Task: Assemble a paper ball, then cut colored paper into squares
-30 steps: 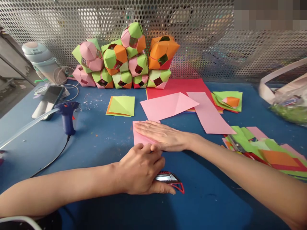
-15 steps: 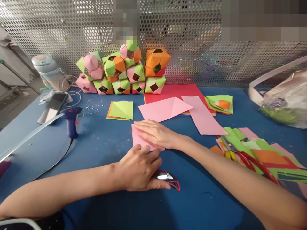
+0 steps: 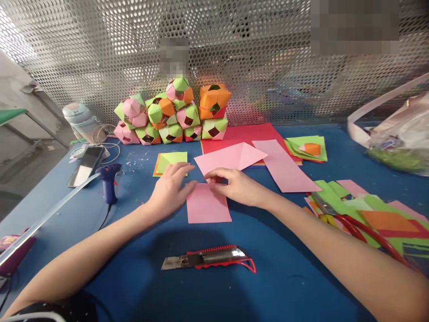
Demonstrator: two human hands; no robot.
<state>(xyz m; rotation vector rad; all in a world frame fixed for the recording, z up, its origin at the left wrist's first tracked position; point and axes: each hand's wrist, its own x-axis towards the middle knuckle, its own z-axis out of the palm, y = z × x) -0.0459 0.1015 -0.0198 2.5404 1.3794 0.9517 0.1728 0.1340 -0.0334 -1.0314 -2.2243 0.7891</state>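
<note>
— on the blue table (image 3: 284, 250), at centre: what is listed?
— pink square (image 3: 208, 208), paper, one; lying flat, far edge under the right thumb.
— left hand (image 3: 171, 185), pose?
— back upward, forearm slanting in from the lower left. fingers lightly bent, spread, directed right and away; thumb held off from them, tip by the square's far left corner. nothing seen in the grasp. behind it, partly covered: lime-and-orange paper stack (image 3: 172, 157).
— right hand (image 3: 231, 184), pose?
— forearm slanting in from the lower right, wrist nearly straight. fingers curled and reaching left, thumb low over the square's far edge, dark gap between thumb and forefinger. whether the tips pinch the paper: cannot tell.
— adjacent items?
— craft knife (image 3: 217, 256), red and silver, one; nearer the person than the square, blade to the left, clear of both hands. pink sheet (image 3: 231, 155), creased, one; just beyond the right hand, partly over red sheets (image 3: 248, 133). pink strip (image 3: 286, 170), one; to its right.
— far left?
— glue gun (image 3: 109, 185), blue, one, clear stick at its rear.
</note>
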